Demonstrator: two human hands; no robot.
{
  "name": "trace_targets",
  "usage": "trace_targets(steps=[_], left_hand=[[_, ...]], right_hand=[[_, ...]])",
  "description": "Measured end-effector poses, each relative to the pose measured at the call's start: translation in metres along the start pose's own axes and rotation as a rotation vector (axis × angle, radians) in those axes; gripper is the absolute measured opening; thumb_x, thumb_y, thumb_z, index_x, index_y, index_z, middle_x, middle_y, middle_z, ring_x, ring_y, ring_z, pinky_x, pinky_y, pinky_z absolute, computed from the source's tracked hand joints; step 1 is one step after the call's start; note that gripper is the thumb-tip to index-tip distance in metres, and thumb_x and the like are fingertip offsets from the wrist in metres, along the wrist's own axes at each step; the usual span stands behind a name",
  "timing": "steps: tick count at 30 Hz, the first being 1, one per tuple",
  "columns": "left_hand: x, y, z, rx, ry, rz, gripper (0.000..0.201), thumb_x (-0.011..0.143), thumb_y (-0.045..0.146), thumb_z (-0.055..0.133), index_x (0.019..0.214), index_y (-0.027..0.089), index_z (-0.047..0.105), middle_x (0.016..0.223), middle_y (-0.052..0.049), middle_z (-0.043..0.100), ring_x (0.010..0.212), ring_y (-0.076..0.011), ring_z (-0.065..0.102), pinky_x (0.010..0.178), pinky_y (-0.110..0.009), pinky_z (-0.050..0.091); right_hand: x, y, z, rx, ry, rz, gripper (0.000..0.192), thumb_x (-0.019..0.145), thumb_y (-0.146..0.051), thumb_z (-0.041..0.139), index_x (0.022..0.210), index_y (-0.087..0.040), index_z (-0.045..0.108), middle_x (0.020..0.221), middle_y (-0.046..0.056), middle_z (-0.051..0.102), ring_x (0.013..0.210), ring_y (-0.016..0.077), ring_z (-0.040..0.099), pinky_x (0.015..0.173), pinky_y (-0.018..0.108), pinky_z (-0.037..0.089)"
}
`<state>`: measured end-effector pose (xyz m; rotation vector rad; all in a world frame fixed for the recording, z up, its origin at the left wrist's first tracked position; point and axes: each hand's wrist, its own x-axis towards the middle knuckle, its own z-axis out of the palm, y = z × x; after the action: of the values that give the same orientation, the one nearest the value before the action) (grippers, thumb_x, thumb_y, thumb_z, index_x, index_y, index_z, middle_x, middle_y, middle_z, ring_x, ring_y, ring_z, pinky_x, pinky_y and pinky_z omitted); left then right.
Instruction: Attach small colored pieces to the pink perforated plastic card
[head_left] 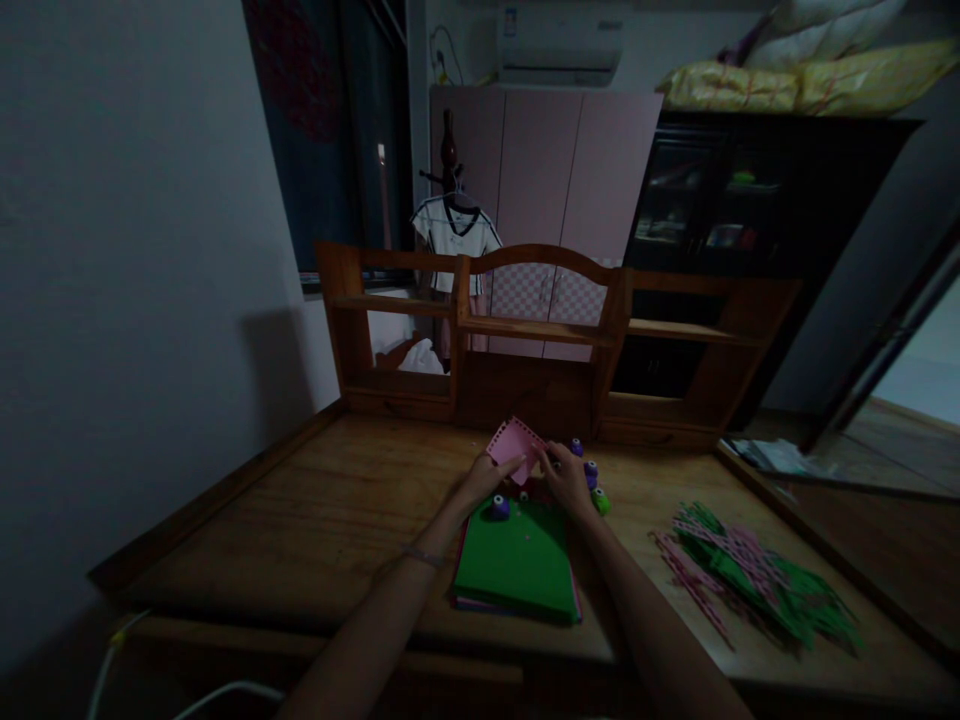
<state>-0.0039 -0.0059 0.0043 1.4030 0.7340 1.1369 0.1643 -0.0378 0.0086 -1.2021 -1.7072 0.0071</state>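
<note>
Both hands on pink sheet [514, 447], held just above far edge of green paper stack [517, 562]. Left hand [487, 478] grip pinches its lower left edge; right hand [566, 478] grip closed on its right side. Purple punch [500, 506] sits on the stack.

a matt pink paper sheet [514, 446], punched with holes along its edges, is pinched by the left hand [486, 478] and the right hand [568, 480]. at six o'clock from it, a matt green paper stack [517, 562] is laid on a smooth, faintly glossy wooden desk [330, 520]. small glossy plastic punches [591, 472] are seen at three o'clock; thin paper strips [750, 575] at four.
</note>
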Motion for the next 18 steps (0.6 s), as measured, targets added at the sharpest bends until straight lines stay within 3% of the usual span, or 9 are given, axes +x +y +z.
trace_targets(steps=[9, 18], left_hand=[[0.0005, -0.0037, -0.0003, 0.064, 0.017, 0.024, 0.040, 0.063, 0.042, 0.071, 0.087, 0.010, 0.066, 0.089, -0.012, 0.067, 0.075, -0.0174, 0.063, 0.066, -0.025, 0.047], [-0.0037, 0.0036, 0.0022, 0.078, 0.013, 0.061, 0.040, 0.065, 0.041, 0.070, 0.092, 0.011, 0.066, 0.096, -0.012, 0.067, 0.083, -0.0183, 0.062, 0.074, -0.027, 0.047]], right_hand=[[0.0000, -0.0015, -0.0008, -0.016, -0.015, 0.017, 0.034, 0.092, -0.045, 0.039, 0.073, -0.020, 0.054, 0.069, 0.003, 0.055, 0.064, 0.0174, 0.051, 0.059, 0.027, 0.038], [-0.0001, 0.0005, 0.0006, 0.000, -0.013, -0.002, 0.032, 0.092, -0.042, 0.040, 0.072, -0.020, 0.052, 0.069, 0.002, 0.054, 0.064, 0.0166, 0.050, 0.060, 0.027, 0.036]])
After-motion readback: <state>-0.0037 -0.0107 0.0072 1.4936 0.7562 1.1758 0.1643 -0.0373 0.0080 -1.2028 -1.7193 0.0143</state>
